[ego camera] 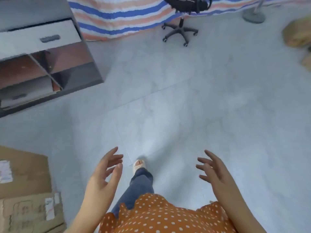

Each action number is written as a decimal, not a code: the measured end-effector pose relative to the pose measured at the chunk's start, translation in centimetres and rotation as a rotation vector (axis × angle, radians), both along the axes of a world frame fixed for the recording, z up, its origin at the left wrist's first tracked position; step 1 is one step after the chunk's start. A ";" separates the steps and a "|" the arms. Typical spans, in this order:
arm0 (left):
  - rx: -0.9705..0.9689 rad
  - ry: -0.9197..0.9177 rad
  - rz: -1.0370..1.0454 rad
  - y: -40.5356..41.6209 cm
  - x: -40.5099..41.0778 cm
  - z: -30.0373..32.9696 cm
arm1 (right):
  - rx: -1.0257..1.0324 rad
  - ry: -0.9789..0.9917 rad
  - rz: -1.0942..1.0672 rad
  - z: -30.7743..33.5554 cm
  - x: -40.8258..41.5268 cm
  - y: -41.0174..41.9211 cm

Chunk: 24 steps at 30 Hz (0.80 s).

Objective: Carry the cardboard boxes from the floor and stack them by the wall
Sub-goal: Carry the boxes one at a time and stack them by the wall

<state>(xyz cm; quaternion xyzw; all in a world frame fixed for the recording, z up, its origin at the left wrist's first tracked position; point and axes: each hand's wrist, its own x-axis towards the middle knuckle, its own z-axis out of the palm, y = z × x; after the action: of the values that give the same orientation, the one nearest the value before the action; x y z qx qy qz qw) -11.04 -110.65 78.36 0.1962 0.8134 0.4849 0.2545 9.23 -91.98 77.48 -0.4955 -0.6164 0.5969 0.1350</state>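
Empty now, both hands, left hand (105,170) and right hand (212,167), hang spread apart; best approach the crumpled brown cardboard boxes (297,34) at the pale tiled floor's (168,98) far right edge squarely.

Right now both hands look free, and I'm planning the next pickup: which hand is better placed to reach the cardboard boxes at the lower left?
Left, probably. The left hand hangs open on the same side as the cardboard boxes; the right hand, also open, would have to cross the body. Lifting a box will likely need both.
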 end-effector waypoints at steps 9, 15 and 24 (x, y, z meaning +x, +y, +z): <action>0.061 0.045 -0.401 18.8 -5.5 1.1 | 0.027 0.079 -0.522 0.1 1.1 8.3; 0.140 0.054 -0.670 33.4 -7.9 2.9 | 0.116 0.145 -0.792 1.1 -0.4 16.0; 0.103 0.010 -1.017 49.1 -1.0 1.5 | 0.049 0.119 -1.167 -0.7 6.3 21.0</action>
<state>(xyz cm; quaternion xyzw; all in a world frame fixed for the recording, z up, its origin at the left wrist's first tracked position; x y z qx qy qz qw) -12.04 -61.60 79.85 0.5818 0.5913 0.3380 0.4445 15.49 -71.00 76.73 -0.7154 -0.2466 0.4360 0.4871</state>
